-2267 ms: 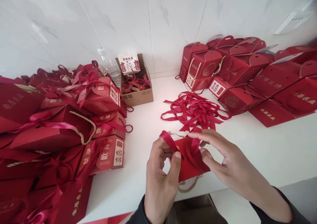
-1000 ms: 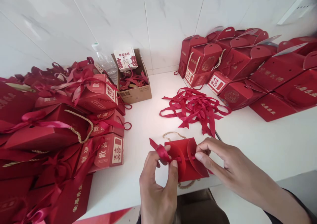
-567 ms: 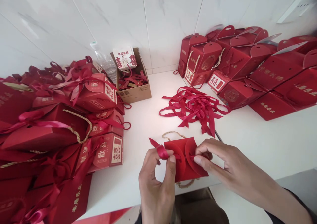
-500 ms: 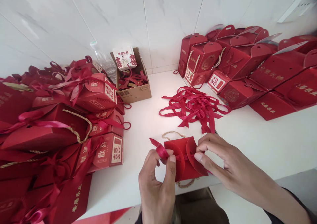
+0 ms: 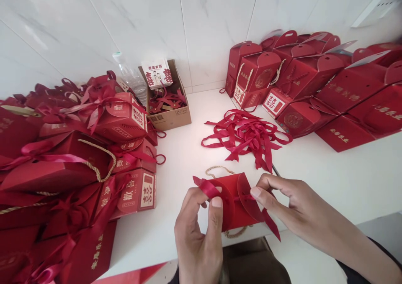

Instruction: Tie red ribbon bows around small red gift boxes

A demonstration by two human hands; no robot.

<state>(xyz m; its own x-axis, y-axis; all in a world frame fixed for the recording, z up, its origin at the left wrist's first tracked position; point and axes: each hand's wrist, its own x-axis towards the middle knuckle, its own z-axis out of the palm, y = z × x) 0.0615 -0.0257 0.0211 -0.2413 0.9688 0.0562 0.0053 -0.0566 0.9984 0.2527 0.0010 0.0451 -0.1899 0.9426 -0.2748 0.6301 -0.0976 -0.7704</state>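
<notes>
A small red gift box with curved top flaps lies at the table's near edge, its gold rope handles showing at the far and near sides. A red ribbon runs through the holes in the flaps. My left hand pinches the ribbon's left end between thumb and fingers beside the left flap. At the right flap, my right hand pinches the other part of the ribbon, and its loose tail hangs down over the box's right corner.
Beyond the box lies a heap of loose red ribbons. Tied red boxes are piled at the left; more red boxes stand stacked at the right. A cardboard box and a clear plastic bottle stand by the wall.
My right hand has shifted slightly right, and the ribbon's right tail now shows below it. The ribbon end at my left hand has dropped and lies flatter over the fingers.
</notes>
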